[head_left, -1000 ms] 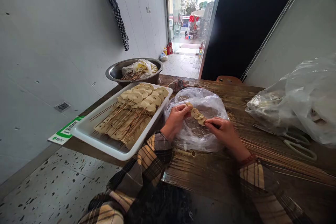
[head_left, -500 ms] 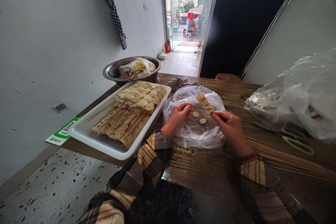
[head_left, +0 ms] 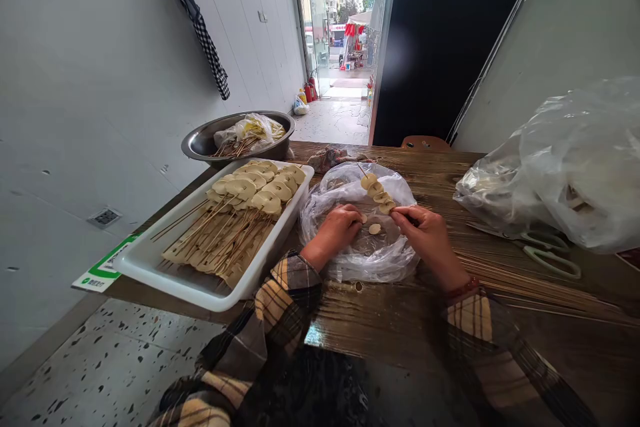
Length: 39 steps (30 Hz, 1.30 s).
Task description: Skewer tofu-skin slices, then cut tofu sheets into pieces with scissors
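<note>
Head view: right hand (head_left: 424,232) pinches the skewer (head_left: 376,190), pointing away leftward; left hand (head_left: 336,235), nearer the loose slice (head_left: 375,229) (just rightward), curls its fingers, hold unclear.

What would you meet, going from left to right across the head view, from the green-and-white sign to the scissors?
Green-and-white sign, white tray, left hand, skewer of round slices, right hand, scissors.

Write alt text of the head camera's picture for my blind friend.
The right hand holds a skewer of pale round slices over an opened plastic bag, with the left hand beside loose slices there. A white tray of similar skewers sits at left.
</note>
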Available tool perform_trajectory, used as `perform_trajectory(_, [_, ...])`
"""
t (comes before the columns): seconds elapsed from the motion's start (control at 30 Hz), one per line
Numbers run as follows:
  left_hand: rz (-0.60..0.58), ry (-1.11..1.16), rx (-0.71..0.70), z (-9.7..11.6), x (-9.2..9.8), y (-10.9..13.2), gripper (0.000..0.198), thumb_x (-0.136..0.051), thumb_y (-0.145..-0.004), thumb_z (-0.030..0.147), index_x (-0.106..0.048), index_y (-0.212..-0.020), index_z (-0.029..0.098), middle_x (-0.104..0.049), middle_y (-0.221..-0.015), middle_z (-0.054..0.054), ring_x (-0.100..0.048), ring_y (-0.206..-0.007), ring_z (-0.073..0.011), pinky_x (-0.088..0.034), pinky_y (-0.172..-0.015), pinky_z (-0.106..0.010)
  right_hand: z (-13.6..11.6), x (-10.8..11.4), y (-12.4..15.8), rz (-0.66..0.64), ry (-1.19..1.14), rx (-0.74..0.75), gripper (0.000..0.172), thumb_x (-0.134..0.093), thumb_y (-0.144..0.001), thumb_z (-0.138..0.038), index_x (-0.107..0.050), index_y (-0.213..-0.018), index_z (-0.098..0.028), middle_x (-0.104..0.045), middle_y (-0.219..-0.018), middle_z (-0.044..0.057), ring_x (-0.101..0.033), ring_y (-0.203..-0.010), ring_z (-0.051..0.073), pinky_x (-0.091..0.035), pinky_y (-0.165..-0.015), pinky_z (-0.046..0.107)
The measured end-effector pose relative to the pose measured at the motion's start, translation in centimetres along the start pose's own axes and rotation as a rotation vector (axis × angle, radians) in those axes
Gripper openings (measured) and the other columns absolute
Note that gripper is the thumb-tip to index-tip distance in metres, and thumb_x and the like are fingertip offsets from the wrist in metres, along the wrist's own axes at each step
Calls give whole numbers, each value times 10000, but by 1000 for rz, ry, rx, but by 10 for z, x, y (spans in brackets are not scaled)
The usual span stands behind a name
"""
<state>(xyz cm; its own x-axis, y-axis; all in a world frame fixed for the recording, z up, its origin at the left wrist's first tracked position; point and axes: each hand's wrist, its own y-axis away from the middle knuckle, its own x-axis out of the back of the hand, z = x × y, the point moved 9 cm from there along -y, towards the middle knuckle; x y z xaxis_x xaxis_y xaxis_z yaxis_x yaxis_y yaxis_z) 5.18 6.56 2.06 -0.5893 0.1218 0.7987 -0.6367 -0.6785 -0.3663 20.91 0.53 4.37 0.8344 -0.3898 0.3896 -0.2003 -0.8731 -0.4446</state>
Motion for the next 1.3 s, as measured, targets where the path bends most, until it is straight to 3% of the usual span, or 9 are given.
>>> perform_trajectory(0.1, [23,13,60,-5,2,-1,154,-529,-812,100,-671,-801,158,-661,-910,-77,-611,-870,-190,-483,-813,-314,-1,-1,0,-13,-9,3,240,-619,-835,-367,-758,-856,-173,-733,-815,61,-651,-668,192,-489,-606,296])
perform_trajectory(0.27, [38,-24,124,-13,0,-1,260,-497,-860,143,-661,-1063,154,-629,-973,-98,-607,-858,-192,-484,-804,-323,-1,-4,1,-27,-8,11,237,-621,-828,-369,-763,-850,-181,-742,-826,66,-661,-703,208,-500,-634,308])
perform_trajectory(0.43, [-19,-82,146,-14,-3,1,213,-482,-864,166,-689,-910,155,-603,-913,-93,-594,-845,-206,-474,-801,-338,-1,-6,1,-22,6,38,216,-623,-827,-351,-764,-844,-188,-748,-829,65,-664,-759,219,-504,-698,321])
perform_trajectory(0.67, [94,-3,190,-16,6,2,138,-542,-739,81,-628,-796,171,-587,-899,-58,-550,-810,-175,-442,-732,-294,2,-6,2,-31,20,35,228,-621,-830,-366,-760,-856,-187,-749,-836,65,-667,-755,220,-510,-708,331])
perform_trajectory(0.83, [227,390,296,-32,17,0,32,-591,-729,147,-568,-730,169,-540,-649,24,-484,-615,-112,-383,-603,-241,1,-7,2,-56,-2,26,233,-625,-826,-376,-760,-846,-188,-744,-808,59,-669,-735,217,-514,-682,327])
perform_trajectory(1.0, [387,889,454,-52,27,7,215,-694,-675,225,-586,-848,157,-542,-608,46,-477,-512,-78,-343,-495,-208,1,-11,3,-135,-6,19,252,-629,-820,-401,-757,-826,-184,-736,-784,60,-659,-687,207,-505,-619,311])
perform_trajectory(1.3, [482,1192,490,-59,36,14,220,-739,-649,234,-598,-784,135,-613,-688,9,-600,-595,-98,-438,-546,-214,-4,-11,3,-268,52,71,232,-608,-835,-364,-759,-825,-188,-737,-757,47,-655,-657,199,-499,-605,305])
